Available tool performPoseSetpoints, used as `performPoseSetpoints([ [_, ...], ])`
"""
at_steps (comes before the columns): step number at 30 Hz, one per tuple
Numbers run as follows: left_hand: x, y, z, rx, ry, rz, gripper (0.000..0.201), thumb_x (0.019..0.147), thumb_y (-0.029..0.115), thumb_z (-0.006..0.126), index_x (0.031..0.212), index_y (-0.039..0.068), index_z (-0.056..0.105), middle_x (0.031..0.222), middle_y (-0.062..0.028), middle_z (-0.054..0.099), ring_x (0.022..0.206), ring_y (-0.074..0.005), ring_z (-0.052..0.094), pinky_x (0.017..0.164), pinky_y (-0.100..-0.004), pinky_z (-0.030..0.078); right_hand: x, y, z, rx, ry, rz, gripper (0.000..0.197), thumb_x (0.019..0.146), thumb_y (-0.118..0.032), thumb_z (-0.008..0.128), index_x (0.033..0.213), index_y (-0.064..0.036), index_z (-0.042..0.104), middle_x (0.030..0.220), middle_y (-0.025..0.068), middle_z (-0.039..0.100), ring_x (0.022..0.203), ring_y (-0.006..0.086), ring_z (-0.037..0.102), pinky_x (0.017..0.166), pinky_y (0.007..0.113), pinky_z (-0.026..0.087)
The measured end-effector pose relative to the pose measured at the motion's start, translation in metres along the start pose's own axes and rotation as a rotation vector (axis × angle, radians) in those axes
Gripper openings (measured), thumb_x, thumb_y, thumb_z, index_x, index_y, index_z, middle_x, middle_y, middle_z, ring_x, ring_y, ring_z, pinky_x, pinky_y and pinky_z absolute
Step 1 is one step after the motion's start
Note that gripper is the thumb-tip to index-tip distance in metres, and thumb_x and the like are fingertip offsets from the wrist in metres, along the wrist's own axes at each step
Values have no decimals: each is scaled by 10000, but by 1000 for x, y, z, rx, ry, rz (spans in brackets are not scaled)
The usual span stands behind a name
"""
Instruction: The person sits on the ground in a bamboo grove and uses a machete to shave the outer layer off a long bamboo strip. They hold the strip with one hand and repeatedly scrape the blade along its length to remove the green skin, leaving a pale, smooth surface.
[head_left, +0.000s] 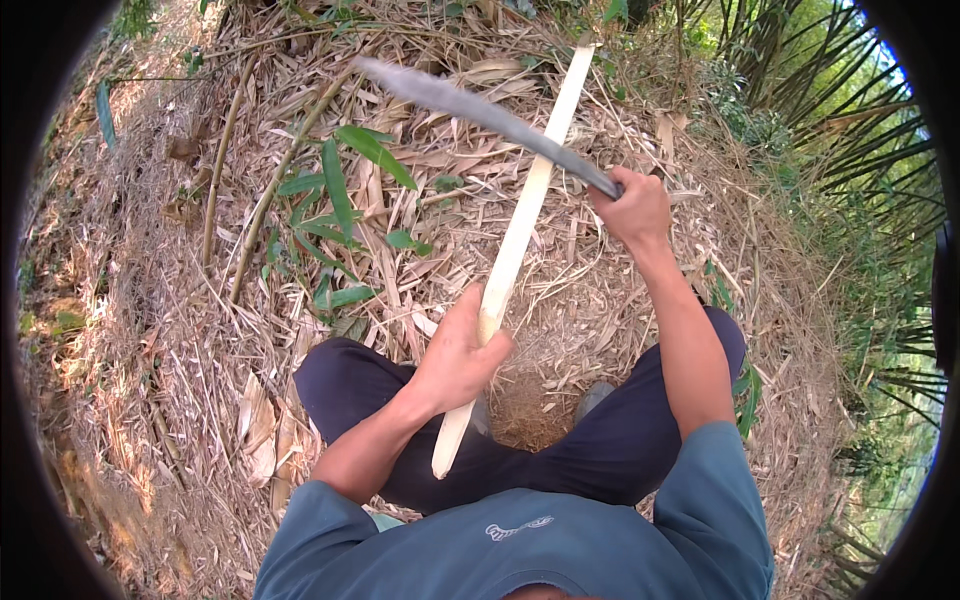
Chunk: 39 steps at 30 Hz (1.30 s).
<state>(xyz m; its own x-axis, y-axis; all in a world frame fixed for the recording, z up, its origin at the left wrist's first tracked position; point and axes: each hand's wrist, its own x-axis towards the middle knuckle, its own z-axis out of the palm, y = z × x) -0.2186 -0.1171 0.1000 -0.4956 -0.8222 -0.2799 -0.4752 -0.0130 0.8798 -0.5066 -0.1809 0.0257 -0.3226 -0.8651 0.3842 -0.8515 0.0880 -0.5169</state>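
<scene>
Centre: the left hand point(462, 350) wraps around a pale wooden strip point(522, 225), apparently steadying it. Upper right: the right hand point(638, 208) grips a long knife point(490, 117), blade slanting across the strip.

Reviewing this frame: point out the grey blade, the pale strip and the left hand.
Grey blade point(480, 112): head view, middle of its length.
Pale strip point(515, 238): head view, its face above the hand.
Left hand point(457, 352): head view, back of the hand.

Left hand point(455, 355): near lap, fingers point(467, 310) curled; right hand point(638, 208): farther forward, clenched (both forearms point(685, 330) bare)
</scene>
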Motion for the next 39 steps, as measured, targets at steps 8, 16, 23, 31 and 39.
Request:
performPoseSetpoints([
  [8,-13,7,-4,-39,-122,-88,350,884,115,590,1183,-35,486,863,-123,527,800,-198,530,738,-365,477,6,30,4,-14,91,34,295,791,-393,742,680,-123,696,541,83,620,492,269,630,492,396,485],
  [16,-24,10,-1,-94,-184,-8,338,881,70,580,1196,3,480,774,-13,507,585,-95,501,531,-272,442,26,37,-26,-73,135,125,266,789,-366,699,702,-115,701,564,78,618,550,257,642,549,404,502],
  [23,-25,8,2,-75,-213,22,274,881,66,577,1126,8,469,817,-73,516,710,-139,512,644,-320,459,28,50,-32,-60,211,122,312,775,-420,706,740,-110,724,581,96,647,566,292,655,560,421,501],
  [31,-29,13,9,33,-37,98,238,890,101,653,1047,11,499,748,-82,578,647,-149,573,595,-334,483,44,125,-10,501,279,985,324,889,-323,668,700,-70,593,575,24,527,524,150,542,526,359,461],
  [39,7,1,16,-197,136,-106,251,990,193,670,1046,16,501,704,-12,592,539,-75,589,415,-236,451,1,16,-38,1351,-61,866,274,945,-314,659,809,-114,531,560,-70,354,472,84,393,500,290,423],
])
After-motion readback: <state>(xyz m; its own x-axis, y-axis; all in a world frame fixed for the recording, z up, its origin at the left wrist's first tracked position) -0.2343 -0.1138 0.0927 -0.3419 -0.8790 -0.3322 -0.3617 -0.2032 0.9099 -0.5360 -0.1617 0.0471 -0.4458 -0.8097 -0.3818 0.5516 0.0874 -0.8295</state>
